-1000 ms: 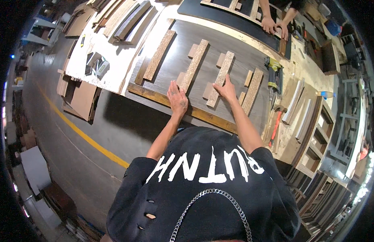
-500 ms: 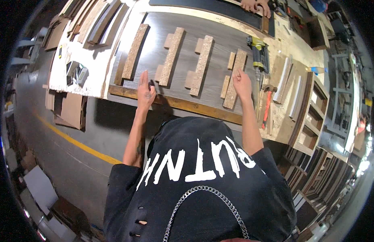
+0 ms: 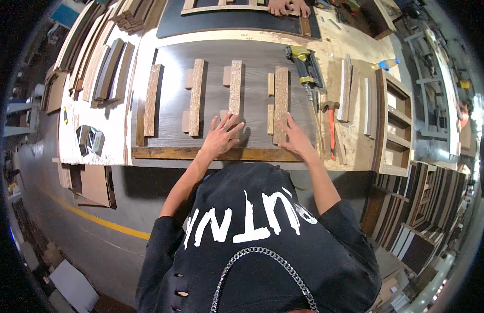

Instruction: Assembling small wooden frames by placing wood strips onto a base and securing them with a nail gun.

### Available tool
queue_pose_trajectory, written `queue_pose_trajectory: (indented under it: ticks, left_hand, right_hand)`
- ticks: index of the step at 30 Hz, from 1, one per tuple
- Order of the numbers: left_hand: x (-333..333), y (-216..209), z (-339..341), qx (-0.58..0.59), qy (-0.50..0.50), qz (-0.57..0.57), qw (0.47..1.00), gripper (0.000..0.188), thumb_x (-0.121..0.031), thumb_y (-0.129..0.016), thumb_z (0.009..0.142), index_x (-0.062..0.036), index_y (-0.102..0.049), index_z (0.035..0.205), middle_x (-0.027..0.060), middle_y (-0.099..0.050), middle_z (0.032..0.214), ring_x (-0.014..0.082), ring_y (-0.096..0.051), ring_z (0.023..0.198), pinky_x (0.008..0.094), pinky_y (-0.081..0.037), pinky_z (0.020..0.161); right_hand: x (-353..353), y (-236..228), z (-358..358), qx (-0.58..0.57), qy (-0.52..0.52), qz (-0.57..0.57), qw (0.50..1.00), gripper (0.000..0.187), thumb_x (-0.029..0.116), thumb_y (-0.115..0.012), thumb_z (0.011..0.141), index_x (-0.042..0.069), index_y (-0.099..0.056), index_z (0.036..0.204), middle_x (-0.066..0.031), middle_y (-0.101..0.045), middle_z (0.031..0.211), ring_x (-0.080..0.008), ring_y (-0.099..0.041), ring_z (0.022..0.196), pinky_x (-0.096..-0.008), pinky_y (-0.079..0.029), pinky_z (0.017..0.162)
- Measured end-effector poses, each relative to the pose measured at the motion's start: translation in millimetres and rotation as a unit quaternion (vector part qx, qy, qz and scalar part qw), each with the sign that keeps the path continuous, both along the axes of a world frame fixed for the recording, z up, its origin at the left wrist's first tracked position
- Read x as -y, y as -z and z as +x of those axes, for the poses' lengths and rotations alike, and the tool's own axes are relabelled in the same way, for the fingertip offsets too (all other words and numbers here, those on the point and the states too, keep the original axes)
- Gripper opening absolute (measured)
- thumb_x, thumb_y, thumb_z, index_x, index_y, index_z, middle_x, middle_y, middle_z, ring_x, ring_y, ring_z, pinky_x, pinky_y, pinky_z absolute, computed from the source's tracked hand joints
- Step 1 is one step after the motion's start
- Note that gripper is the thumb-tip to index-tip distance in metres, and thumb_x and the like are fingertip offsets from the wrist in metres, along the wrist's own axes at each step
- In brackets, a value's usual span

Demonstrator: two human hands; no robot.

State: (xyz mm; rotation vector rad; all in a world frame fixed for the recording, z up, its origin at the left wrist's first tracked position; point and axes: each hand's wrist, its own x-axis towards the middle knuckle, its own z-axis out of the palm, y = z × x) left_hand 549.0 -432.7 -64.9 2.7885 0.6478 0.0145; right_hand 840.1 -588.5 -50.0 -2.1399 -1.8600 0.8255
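Note:
A dark grey wood-grain panel (image 3: 171,96) lies flat on the workbench, with a brown wooden rail (image 3: 174,153) along its near edge. Several chipboard strips stand across it in a row, some with small blocks at their left sides. Over the near end of the third chipboard strip (image 3: 235,86) is my left hand (image 3: 221,138), fingers spread and gripping nothing. My right hand (image 3: 297,140) is open at the near end of the rightmost chipboard strip (image 3: 281,101), its fingertips by the strip's right side; contact is hard to make out.
Right of the panel lie a nail gun (image 3: 305,68), an orange-handled hammer (image 3: 332,130) and white-edged strips (image 3: 345,91). A compartmented wooden frame (image 3: 396,125) stands at the bench's right end. Stacked boards (image 3: 114,68) fill the left. Another person's hands (image 3: 289,7) work across the bench.
My left hand has moved right, from between the first two strips to the third. My right hand has slid nearer along the rightmost strip, its fingers now spread. The view has shifted.

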Motion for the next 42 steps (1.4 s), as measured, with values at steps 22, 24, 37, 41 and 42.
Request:
queue_pose_trajectory:
  ticks: [22,24,37,41,42]
  left_hand:
    - [-7.3,-3.4,-34.2,0.194,-0.193,-0.023,0.962,0.056,-0.020,-0.068,0.087,-0.0107,-0.047,0.139,0.0190,-0.038,0.149,0.0374,-0.040,0.134,0.0500,-0.035,0.106]
    - [-3.7,-7.9,-54.1,0.220,-0.281,-0.013,0.934,0.040,-0.014,-0.067,0.087,-0.0069,-0.058,0.126,0.0208,-0.049,0.139,0.0377,-0.049,0.124,0.0470,-0.040,0.102]
    - [-102.2,-36.6,-191.3,0.253,-0.440,0.079,0.858,0.020,-0.011,-0.063,0.086,-0.0069,-0.068,0.105,0.0152,-0.063,0.119,0.0358,-0.059,0.108,0.0435,-0.048,0.092]
    - [-223.5,-25.6,-251.2,0.311,-0.423,0.124,0.842,0.027,-0.011,-0.065,0.084,-0.0058,-0.066,0.110,0.0185,-0.064,0.115,0.0366,-0.059,0.106,0.0431,-0.047,0.092]
    - [-255.3,-25.4,-268.1,0.302,-0.417,0.157,0.843,0.029,-0.011,-0.065,0.083,-0.0056,-0.066,0.111,0.0194,-0.064,0.114,0.0361,-0.060,0.106,0.0429,-0.048,0.092]
  right_hand:
    - [15.6,12.9,18.6,-0.063,0.130,0.102,0.984,0.069,0.036,-0.069,0.086,0.006,-0.042,0.142,-0.0228,-0.036,0.149,-0.0392,-0.042,0.133,-0.0422,-0.038,0.108]
    - [18.7,23.2,19.8,-0.102,0.234,0.115,0.960,0.062,0.036,-0.069,0.087,0.002,-0.050,0.136,-0.0231,-0.050,0.137,-0.0383,-0.052,0.123,-0.0418,-0.043,0.102]
    - [-9.2,-5.5,-58.7,-0.331,0.245,0.065,0.909,0.035,0.014,-0.065,0.093,-0.005,-0.059,0.122,-0.0116,-0.065,0.106,-0.0159,-0.065,0.093,-0.0283,-0.053,0.080]
    - [4.1,-18.7,-83.6,-0.328,0.327,0.104,0.880,0.023,0.019,-0.062,0.095,-0.003,-0.066,0.101,-0.0094,-0.068,0.091,-0.0152,-0.066,0.081,-0.0260,-0.053,0.072]
    - [17.2,-5.8,-91.8,-0.334,0.369,0.105,0.861,0.022,0.020,-0.061,0.096,-0.001,-0.065,0.096,-0.0088,-0.069,0.087,-0.0151,-0.066,0.077,-0.0263,-0.053,0.069]
